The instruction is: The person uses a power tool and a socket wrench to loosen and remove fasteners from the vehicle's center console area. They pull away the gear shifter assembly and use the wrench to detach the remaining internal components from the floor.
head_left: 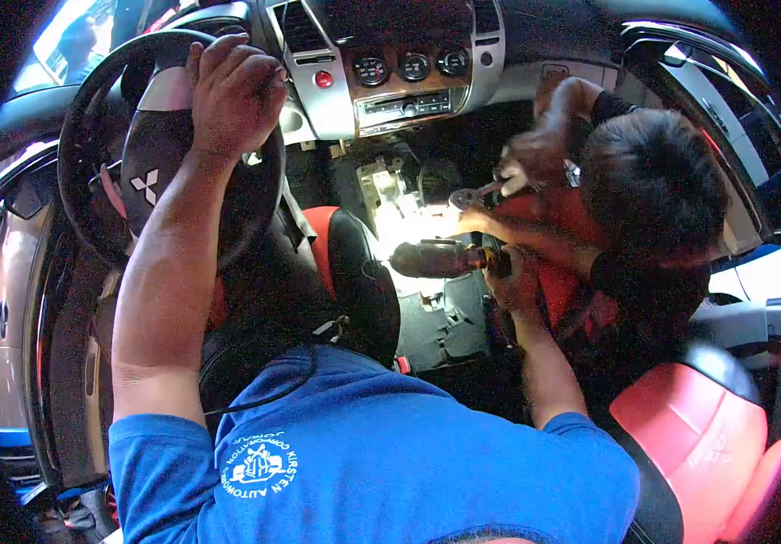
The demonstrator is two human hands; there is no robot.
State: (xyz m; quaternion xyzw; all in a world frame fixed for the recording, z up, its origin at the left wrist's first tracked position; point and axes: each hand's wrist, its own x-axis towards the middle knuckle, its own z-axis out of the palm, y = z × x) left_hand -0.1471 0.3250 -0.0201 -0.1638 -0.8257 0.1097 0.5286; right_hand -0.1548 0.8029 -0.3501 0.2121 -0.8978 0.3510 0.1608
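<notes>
My left hand (236,98) is on the upper right rim of the black steering wheel (71,150), its fingers bent over it. My right hand (510,283) grips the rear end of a dark handheld tool (436,258) with yellow parts, held level above the centre floor. Just beyond the tool, a brightly lit metal bracket (389,192) stands between the seats, partly lost in glare. A co-worker's gloved hand (513,172) holds a ratchet-like wrench (474,196) close to the bracket, and the co-worker's other forearm reaches in beside my tool.
The co-worker's head (654,172) is at the right, in the passenger-side doorway. The dashboard (409,77) with gauges and a radio spans the top. A red and black seat (354,272) lies left of centre; another red seat (694,431) is at lower right.
</notes>
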